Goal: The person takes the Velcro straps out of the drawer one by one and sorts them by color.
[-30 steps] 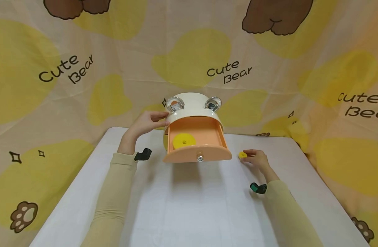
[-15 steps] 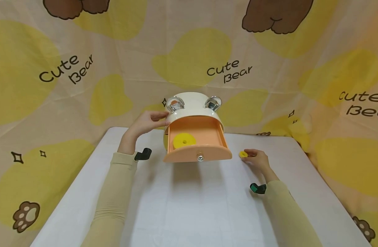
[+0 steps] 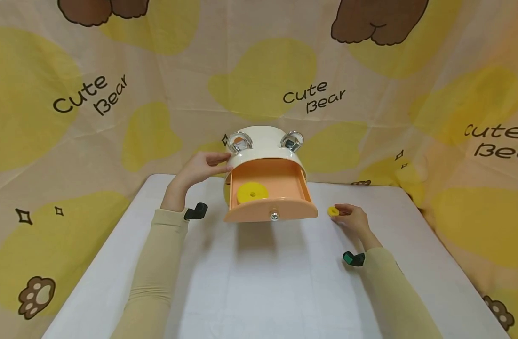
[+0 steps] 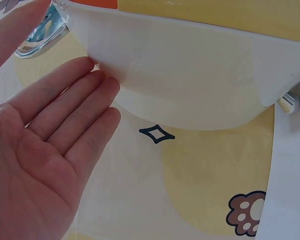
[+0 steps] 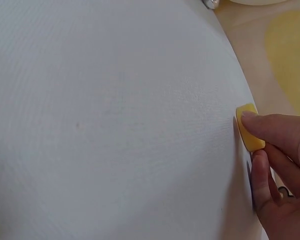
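Observation:
A cream-white storage box (image 3: 265, 137) with two shiny silver ear-like loops stands at the back of the table, its orange drawer (image 3: 270, 210) pulled out. Flat in the drawer's left part lies a large yellow disc (image 3: 252, 192) with a small hole at its centre. My left hand (image 3: 198, 168) rests its fingertips on the box's left side; the left wrist view shows the fingers (image 4: 72, 95) nearly straight, holding nothing. To the right of the drawer, my right hand (image 3: 353, 219) pinches a small yellow ring (image 3: 333, 211) between thumb and fingers, close above the table (image 5: 115, 100).
A silver knob (image 3: 274, 216) sticks out from the drawer front. Behind the table hangs a patterned cloth (image 3: 191, 70) with bear prints. A dark wrist camera (image 3: 196, 212) sits on the left wrist, another dark camera (image 3: 354, 259) on the right.
The small yellow ring has tilted and risen very slightly in my right hand since one second ago. My left hand, the box and the drawer look unchanged.

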A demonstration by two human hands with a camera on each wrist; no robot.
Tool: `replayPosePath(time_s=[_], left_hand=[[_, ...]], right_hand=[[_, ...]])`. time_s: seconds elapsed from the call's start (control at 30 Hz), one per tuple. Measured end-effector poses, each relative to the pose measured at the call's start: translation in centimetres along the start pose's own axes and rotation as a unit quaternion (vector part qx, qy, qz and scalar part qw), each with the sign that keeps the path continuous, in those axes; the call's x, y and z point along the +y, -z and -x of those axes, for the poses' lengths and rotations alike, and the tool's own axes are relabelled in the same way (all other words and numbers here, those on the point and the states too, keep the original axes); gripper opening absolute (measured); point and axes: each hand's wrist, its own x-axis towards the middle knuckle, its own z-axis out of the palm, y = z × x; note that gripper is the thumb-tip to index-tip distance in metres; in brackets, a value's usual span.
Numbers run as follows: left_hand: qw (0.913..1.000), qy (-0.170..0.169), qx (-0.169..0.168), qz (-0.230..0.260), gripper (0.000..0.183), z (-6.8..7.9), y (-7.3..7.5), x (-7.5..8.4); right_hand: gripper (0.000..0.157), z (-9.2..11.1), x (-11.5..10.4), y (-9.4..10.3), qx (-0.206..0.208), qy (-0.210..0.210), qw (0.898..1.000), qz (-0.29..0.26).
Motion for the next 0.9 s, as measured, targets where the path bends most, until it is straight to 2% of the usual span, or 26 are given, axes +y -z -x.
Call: replayPosePath(time_s=[0.2,0.3,0.5,0.73,0.9], left_hand=[[1.0,0.003,0.004,0.006,0.061,-1.2,-0.1,-2.3],[1.0,-0.002,0.007,0.004,0.062,-1.5,-0.1,-2.8],[0.9998,-0.008,0.013,0.013,0.063,-1.5,-0.1,-3.1],[0.9998,-0.005,0.014,0.01,0.062,-1.5,-0.1,-3.0],[0.9999,-0.002,0.012,0.01,0.062,-1.5,-0.1,-2.9]], right_hand=[[0.052,0.2,-0.1,0.2,-0.008,0.001,1.0,0.002],[0.053,0.3,0.1,0.6,-0.01,0.005,1.0,0.003],[0.053,0.5,0.5,1.6,-0.014,0.012,1.0,-0.002],[0.054,1.1,0.2,2.8,-0.02,-0.008,1.0,0.012],[0.054,1.8,-0.8,3.4,-0.023,0.023,0.999,0.017]])
